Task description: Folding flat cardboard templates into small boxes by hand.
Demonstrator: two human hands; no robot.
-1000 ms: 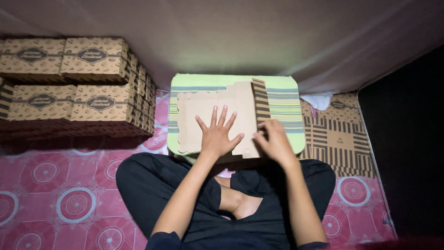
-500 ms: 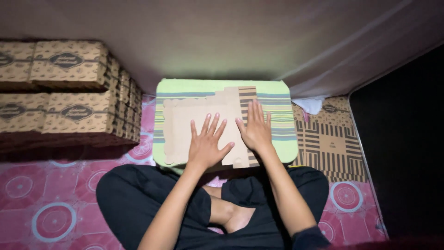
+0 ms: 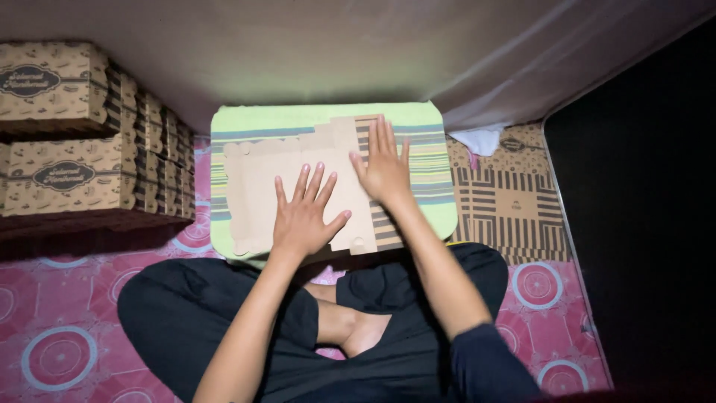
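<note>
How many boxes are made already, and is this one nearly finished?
Several folded boxes already stand stacked at the left. The left hand and right hand press a flat cardboard blank on the green table; none of its sides are up. More flat blanks lie at the right.

This looks like a home room used for small-scale packaging work. The person sits cross-legged on a pink patterned floor mat (image 3: 67, 351) at a low green striped bench (image 3: 328, 116), with folded brown printed boxes (image 3: 82, 142) stacked beside a plain wall (image 3: 298, 45) and flat box blanks (image 3: 511, 201) piled nearby.
</note>
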